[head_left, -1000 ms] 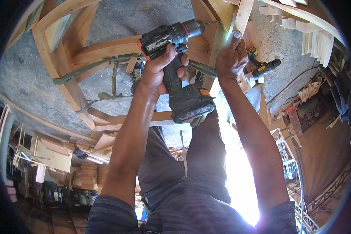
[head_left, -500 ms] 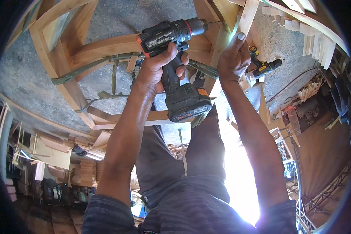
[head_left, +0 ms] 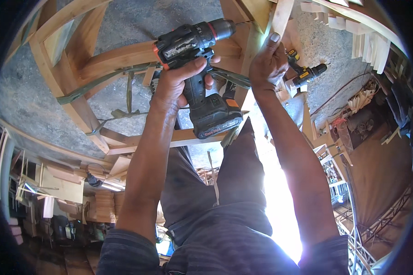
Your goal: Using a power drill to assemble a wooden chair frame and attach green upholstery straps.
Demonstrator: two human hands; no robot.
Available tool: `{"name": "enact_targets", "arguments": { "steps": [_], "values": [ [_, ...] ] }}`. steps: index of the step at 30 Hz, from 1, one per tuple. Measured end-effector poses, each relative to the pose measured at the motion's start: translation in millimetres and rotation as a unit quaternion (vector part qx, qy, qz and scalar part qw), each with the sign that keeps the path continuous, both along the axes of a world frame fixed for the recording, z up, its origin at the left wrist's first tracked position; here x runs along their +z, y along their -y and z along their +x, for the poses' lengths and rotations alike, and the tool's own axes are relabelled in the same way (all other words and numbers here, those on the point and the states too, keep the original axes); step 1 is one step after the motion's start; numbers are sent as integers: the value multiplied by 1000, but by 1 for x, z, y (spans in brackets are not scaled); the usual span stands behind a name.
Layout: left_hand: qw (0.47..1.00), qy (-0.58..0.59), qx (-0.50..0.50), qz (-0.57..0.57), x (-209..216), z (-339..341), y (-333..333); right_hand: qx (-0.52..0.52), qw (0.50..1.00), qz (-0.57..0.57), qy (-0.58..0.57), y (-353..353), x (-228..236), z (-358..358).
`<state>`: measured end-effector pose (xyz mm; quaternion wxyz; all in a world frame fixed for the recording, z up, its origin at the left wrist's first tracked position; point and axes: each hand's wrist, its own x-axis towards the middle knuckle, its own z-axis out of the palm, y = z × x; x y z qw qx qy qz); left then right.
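Note:
My left hand (head_left: 174, 85) is wrapped round the grip of a black cordless drill (head_left: 195, 87), which has an orange rear edge and a red ring behind its chuck. The drill lies level, its thin bit (head_left: 243, 23) pointing right at the wooden frame's corner; whether the tip is in the wood I cannot tell. My right hand (head_left: 268, 68) is closed on a pale wooden rail (head_left: 282, 16) of the frame, its thumb lying along the wood. Green straps (head_left: 75, 96) run round the curved wooden frame (head_left: 119, 57).
On the right, beyond my right hand, a second drill (head_left: 307, 75), yellow and black, lies near the floor. Pale cut wood pieces (head_left: 369, 48) stand at the upper right. A cable (head_left: 339, 91) crosses the concrete floor (head_left: 137, 20). Stacked boards (head_left: 104, 206) stand at the lower left.
The whole view has shifted slightly, so frame, drill and hands appear a little further left and up. My left fingers sit slightly differently on the drill's grip; my right hand stays on the rail.

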<state>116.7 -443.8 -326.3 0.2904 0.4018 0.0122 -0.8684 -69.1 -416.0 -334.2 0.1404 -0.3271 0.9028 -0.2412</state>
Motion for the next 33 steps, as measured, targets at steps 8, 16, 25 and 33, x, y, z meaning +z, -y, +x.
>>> {"name": "enact_targets", "arguments": {
  "steps": [8, 16, 25, 33],
  "values": [
    [992, 120, -8, -30, 9, -5, -3, 15, 999, -37, -4, 1, -1, -2],
    [999, 12, -14, -38, 8, -4, 2, 25, 999, -30, 7, -2, 1, -4],
    [992, -113, -9, 54, -12, 4, 0, -3, 999, 26, 48, 1, 10, 2],
    [994, -88, -36, 45, -11, 5, 5, -2, 999, 27, 39, 1, 8, 2]
  ]
}}
